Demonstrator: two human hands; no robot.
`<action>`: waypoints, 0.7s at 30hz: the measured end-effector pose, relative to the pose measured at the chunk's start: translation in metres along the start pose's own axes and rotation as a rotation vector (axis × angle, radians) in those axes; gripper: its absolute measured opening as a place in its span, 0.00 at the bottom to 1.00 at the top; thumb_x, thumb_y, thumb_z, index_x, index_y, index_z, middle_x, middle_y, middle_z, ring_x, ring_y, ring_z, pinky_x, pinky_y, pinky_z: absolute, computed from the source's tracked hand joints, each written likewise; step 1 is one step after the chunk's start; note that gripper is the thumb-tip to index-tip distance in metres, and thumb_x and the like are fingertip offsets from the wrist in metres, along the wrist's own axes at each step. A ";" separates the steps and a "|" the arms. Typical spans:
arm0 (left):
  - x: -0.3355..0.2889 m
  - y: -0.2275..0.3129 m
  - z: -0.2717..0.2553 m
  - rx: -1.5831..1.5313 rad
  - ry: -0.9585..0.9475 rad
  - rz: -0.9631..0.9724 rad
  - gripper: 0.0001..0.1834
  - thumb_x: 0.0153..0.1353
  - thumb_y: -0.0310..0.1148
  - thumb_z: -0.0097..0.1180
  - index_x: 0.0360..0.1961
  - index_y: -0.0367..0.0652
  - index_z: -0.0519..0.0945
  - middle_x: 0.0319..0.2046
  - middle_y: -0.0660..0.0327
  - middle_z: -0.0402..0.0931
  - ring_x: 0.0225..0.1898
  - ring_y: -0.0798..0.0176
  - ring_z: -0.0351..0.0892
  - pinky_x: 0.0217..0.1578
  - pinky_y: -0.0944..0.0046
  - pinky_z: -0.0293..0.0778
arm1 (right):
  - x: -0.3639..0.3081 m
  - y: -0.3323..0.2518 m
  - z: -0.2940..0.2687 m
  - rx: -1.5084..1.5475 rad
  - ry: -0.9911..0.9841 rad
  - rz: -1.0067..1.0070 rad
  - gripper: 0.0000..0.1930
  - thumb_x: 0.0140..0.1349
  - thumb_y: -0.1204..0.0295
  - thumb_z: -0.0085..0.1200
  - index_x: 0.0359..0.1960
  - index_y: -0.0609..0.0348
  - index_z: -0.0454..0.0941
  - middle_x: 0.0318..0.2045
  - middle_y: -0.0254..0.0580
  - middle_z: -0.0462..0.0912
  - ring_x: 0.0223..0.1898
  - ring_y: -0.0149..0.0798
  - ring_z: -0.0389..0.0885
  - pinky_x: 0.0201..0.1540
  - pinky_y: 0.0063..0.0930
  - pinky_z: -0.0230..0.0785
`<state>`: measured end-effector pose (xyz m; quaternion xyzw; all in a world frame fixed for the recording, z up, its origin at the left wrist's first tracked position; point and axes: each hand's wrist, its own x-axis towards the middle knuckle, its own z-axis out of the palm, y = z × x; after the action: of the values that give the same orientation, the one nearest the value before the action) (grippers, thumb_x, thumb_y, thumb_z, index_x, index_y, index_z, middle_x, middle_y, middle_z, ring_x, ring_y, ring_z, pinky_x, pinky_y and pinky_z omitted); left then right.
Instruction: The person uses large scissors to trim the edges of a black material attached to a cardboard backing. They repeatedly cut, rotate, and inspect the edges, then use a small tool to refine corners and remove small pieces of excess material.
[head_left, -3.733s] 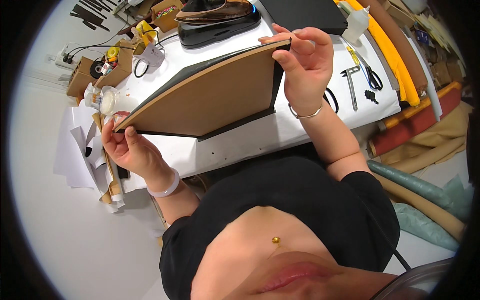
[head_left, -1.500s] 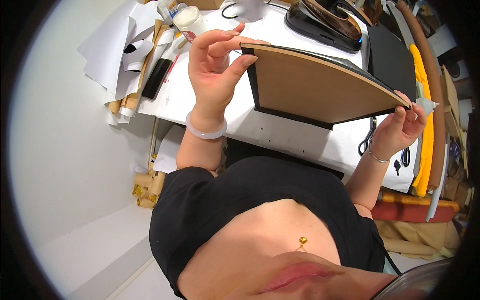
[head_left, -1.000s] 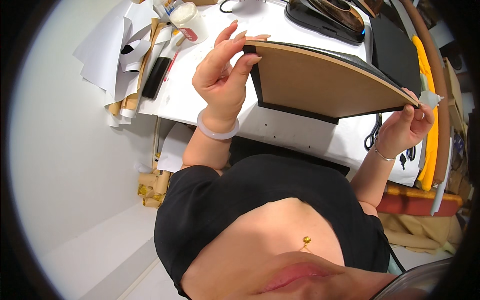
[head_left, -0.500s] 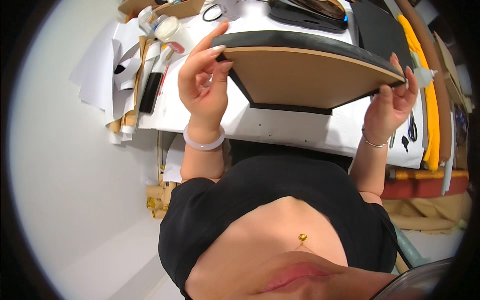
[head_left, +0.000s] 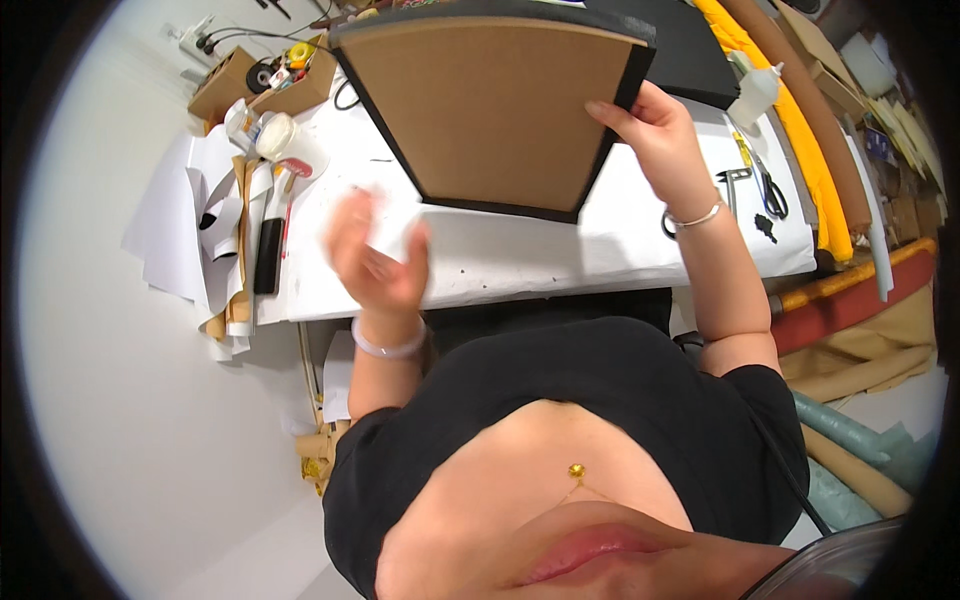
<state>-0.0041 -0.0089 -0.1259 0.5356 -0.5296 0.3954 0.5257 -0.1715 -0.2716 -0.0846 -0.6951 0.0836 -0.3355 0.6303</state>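
Observation:
A large rectangular panel (head_left: 490, 120) with a bare brown face and black-covered edges stands tilted up on the white worktable, its lower edge near the tabletop. My right hand (head_left: 655, 140) grips its right edge, thumb on the brown face and the other fingers partly hidden behind. Off to the left of the panel, my left hand (head_left: 375, 260) is in the air over the table, touching nothing. Its fingers are spread and smeared by motion. Whatever lies behind the panel is hidden.
At the left are paper sheets (head_left: 175, 220), a white jar (head_left: 285, 140) and a cardboard box (head_left: 222, 85) of tapes. Scissors (head_left: 770, 190), a white squeeze bottle (head_left: 755, 95) and a yellow roll (head_left: 800, 130) are at the right. The table's front edge (head_left: 480, 300) is close to me.
My left hand has let go of the panel's left corner and dropped lower. The panel has shifted left and tilted more upright, with my right hand now farther down its right edge.

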 end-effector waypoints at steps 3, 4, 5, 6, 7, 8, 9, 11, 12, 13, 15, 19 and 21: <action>-0.005 0.052 0.021 -0.565 -0.657 -0.088 0.17 0.58 0.38 0.71 0.42 0.40 0.79 0.33 0.58 0.83 0.36 0.51 0.84 0.41 0.54 0.79 | 0.007 -0.005 0.023 0.338 0.194 0.098 0.12 0.68 0.67 0.61 0.50 0.57 0.79 0.44 0.36 0.86 0.44 0.29 0.85 0.49 0.27 0.79; -0.023 0.056 0.038 -0.635 -0.852 -0.205 0.25 0.56 0.43 0.72 0.47 0.39 0.78 0.42 0.56 0.82 0.44 0.54 0.83 0.48 0.54 0.77 | 0.008 0.002 0.033 0.459 0.270 0.129 0.12 0.69 0.67 0.60 0.49 0.58 0.78 0.43 0.36 0.86 0.42 0.29 0.86 0.46 0.25 0.78; -0.034 0.059 0.048 -0.633 -0.778 -0.420 0.29 0.57 0.46 0.71 0.51 0.38 0.77 0.47 0.55 0.80 0.50 0.54 0.80 0.52 0.53 0.75 | 0.007 0.001 0.052 0.588 0.272 0.156 0.12 0.69 0.67 0.60 0.50 0.58 0.78 0.43 0.35 0.86 0.42 0.29 0.85 0.45 0.25 0.78; -0.039 0.062 0.060 -0.641 -0.693 -0.628 0.33 0.57 0.49 0.71 0.55 0.37 0.75 0.52 0.55 0.78 0.55 0.55 0.78 0.57 0.52 0.73 | 0.000 -0.002 0.069 0.706 0.278 0.179 0.13 0.69 0.67 0.59 0.51 0.58 0.78 0.43 0.34 0.86 0.41 0.29 0.85 0.44 0.25 0.77; -0.036 0.062 0.073 -0.846 -0.426 -0.774 0.36 0.58 0.51 0.69 0.59 0.38 0.73 0.55 0.55 0.76 0.58 0.55 0.75 0.60 0.51 0.70 | -0.010 -0.002 0.081 0.730 0.242 0.237 0.12 0.69 0.65 0.60 0.50 0.56 0.78 0.44 0.33 0.84 0.43 0.27 0.83 0.43 0.22 0.76; -0.033 0.060 0.084 -1.037 -0.149 -0.906 0.39 0.59 0.53 0.68 0.62 0.38 0.71 0.59 0.56 0.73 0.61 0.56 0.72 0.63 0.50 0.67 | -0.019 0.003 0.093 0.759 0.205 0.294 0.12 0.69 0.64 0.61 0.49 0.55 0.78 0.44 0.31 0.83 0.44 0.24 0.81 0.42 0.20 0.74; -0.038 0.047 0.082 -1.034 -0.135 -0.910 0.40 0.61 0.61 0.62 0.63 0.42 0.71 0.60 0.60 0.73 0.60 0.56 0.72 0.59 0.50 0.70 | -0.029 0.008 0.104 0.796 0.180 0.319 0.13 0.69 0.65 0.60 0.49 0.56 0.78 0.44 0.32 0.83 0.44 0.25 0.80 0.43 0.21 0.74; -0.027 0.041 0.079 -1.007 0.172 -1.119 0.30 0.67 0.51 0.60 0.60 0.40 0.74 0.56 0.61 0.77 0.55 0.60 0.76 0.54 0.56 0.73 | -0.040 0.009 0.120 0.847 0.113 0.370 0.13 0.69 0.66 0.60 0.50 0.58 0.77 0.43 0.33 0.83 0.45 0.27 0.80 0.44 0.23 0.75; -0.023 0.039 0.076 -0.878 0.306 -1.270 0.24 0.70 0.46 0.58 0.58 0.39 0.75 0.54 0.61 0.78 0.54 0.61 0.78 0.53 0.57 0.74 | -0.041 0.007 0.125 0.857 0.074 0.396 0.14 0.69 0.68 0.60 0.51 0.60 0.77 0.43 0.34 0.83 0.45 0.28 0.81 0.45 0.25 0.76; -0.019 0.035 0.072 -0.871 0.352 -1.332 0.22 0.70 0.41 0.57 0.58 0.38 0.76 0.54 0.60 0.78 0.54 0.61 0.78 0.53 0.57 0.74 | -0.041 0.019 0.128 0.868 0.052 0.367 0.16 0.66 0.69 0.63 0.52 0.64 0.77 0.44 0.39 0.83 0.47 0.30 0.81 0.49 0.28 0.76; -0.011 0.022 0.059 -0.857 0.445 -1.441 0.17 0.71 0.32 0.54 0.57 0.36 0.77 0.53 0.59 0.79 0.54 0.60 0.79 0.54 0.58 0.75 | -0.042 0.056 0.115 0.445 -0.281 0.316 0.17 0.64 0.68 0.65 0.50 0.66 0.79 0.44 0.42 0.85 0.47 0.31 0.82 0.51 0.28 0.76; -0.011 -0.014 0.002 -0.722 0.467 -1.377 0.15 0.69 0.28 0.55 0.55 0.37 0.79 0.53 0.60 0.80 0.55 0.62 0.79 0.54 0.61 0.76 | 0.017 0.097 0.055 -0.102 -0.460 0.224 0.11 0.62 0.68 0.66 0.43 0.59 0.85 0.39 0.37 0.88 0.41 0.30 0.84 0.48 0.29 0.76; -0.017 -0.025 -0.022 -0.587 0.424 -1.229 0.17 0.71 0.28 0.53 0.59 0.37 0.77 0.56 0.59 0.79 0.56 0.61 0.79 0.55 0.59 0.77 | 0.096 0.100 0.017 -0.462 -0.136 -0.277 0.13 0.65 0.68 0.63 0.49 0.59 0.81 0.44 0.39 0.85 0.44 0.32 0.83 0.50 0.30 0.77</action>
<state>0.0209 0.0124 -0.1432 0.4851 -0.1026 -0.0358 0.8677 -0.0581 -0.3285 -0.1430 -0.8461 0.0193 -0.3431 0.4074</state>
